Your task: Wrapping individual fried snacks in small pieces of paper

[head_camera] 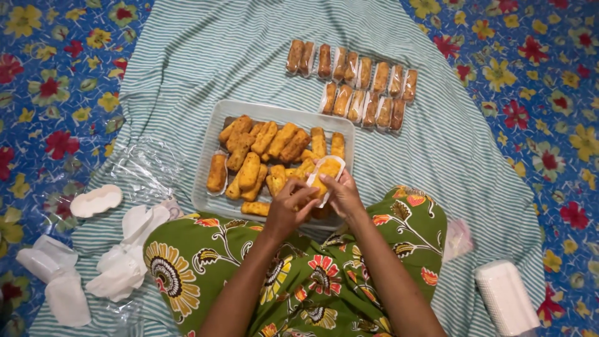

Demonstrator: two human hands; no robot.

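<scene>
A clear rectangular tray (209,187) lies on a striped cloth and holds several golden fried sticks (268,146). Over its near right corner both hands meet on one fried stick (327,171) that sits in a small white paper wrapper. My left hand (288,209) pinches the wrapper's lower edge. My right hand (342,195) cups the wrapper and stick from the right. Beyond the tray, several wrapped sticks (359,81) lie in two neat rows on the cloth.
A green-and-white striped cloth (206,56) covers a blue floral mat (56,93). Crumpled white wrappers (121,262) and clear plastic (146,168) lie at left. A stack of white wrappers (505,298) stands at lower right. My knees in green floral fabric (299,274) fill the foreground.
</scene>
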